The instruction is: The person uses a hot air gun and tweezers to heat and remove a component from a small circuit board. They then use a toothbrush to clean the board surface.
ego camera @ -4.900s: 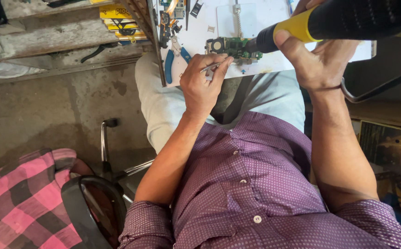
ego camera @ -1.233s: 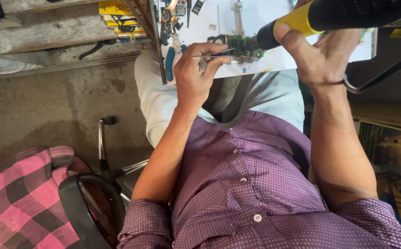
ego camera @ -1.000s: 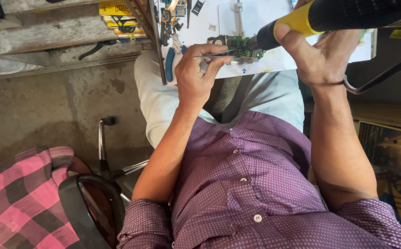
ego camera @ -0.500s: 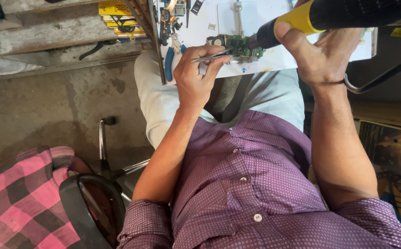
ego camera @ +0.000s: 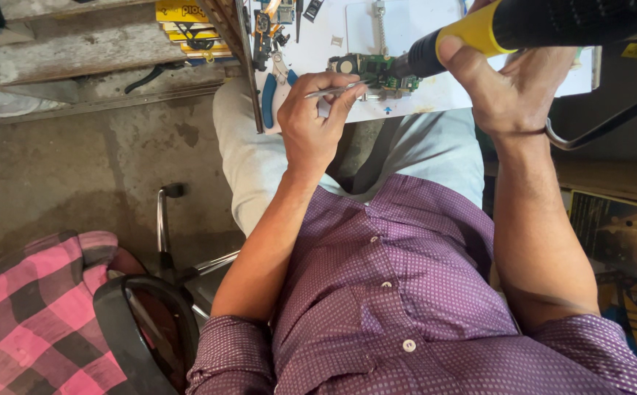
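The left hand [ego camera: 315, 128] was seen closed around thin metal tweezers [ego camera: 336, 90], pinched between thumb and fingers, the tips laid on a small green circuit board [ego camera: 377, 72]. The right hand [ego camera: 512, 88] was wrapped shut around a black and yellow hot-air tool [ego camera: 545, 25], its nozzle pointed down at the same board. The board was set near the front edge of a white worktop [ego camera: 435, 91]. Farther left, blue-handled pliers [ego camera: 268, 91] were laid at the worktop's edge, with bare concrete floor [ego camera: 77, 175] beyond.
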A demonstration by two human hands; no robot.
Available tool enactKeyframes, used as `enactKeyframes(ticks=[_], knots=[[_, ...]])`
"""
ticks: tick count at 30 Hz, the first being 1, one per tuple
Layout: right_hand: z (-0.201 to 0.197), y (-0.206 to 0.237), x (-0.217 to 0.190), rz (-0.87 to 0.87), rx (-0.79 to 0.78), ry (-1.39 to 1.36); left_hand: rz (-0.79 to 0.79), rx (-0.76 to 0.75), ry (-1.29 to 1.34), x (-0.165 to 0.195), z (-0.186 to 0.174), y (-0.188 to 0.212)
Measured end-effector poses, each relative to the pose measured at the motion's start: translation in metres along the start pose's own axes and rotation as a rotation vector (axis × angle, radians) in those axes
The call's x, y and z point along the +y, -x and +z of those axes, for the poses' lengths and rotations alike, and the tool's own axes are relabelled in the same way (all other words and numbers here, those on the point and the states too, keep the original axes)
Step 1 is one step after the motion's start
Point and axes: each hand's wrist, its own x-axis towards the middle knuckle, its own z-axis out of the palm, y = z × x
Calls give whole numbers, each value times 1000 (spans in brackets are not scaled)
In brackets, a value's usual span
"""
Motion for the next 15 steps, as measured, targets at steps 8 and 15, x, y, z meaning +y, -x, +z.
enactKeyframes(ticks=[8,15], knots=[[-3,3,1,-68,-15,77,-27,8,10,0,2,1],[2,2,5,-16,19,31,-73,36,154,-6,-3,0]])
